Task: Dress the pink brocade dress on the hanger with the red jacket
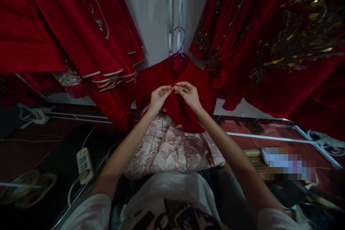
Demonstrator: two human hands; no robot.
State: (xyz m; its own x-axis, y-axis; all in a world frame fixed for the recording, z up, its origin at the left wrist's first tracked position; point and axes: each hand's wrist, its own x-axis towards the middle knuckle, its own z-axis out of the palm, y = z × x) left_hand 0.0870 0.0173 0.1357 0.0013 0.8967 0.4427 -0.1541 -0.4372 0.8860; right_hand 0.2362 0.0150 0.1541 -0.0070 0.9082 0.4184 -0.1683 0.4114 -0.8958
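Observation:
A small red jacket hangs on a purple hanger in front of me, over a pale floral skirt. My left hand and my right hand meet at the jacket's chest. Both pinch the front edges together at a small button near the collar. More buttons show lower down the front.
Large red embroidered garments hang at the left and at the right. A white power strip lies on the dark floor at the lower left. Metal rails run along the reddish floor.

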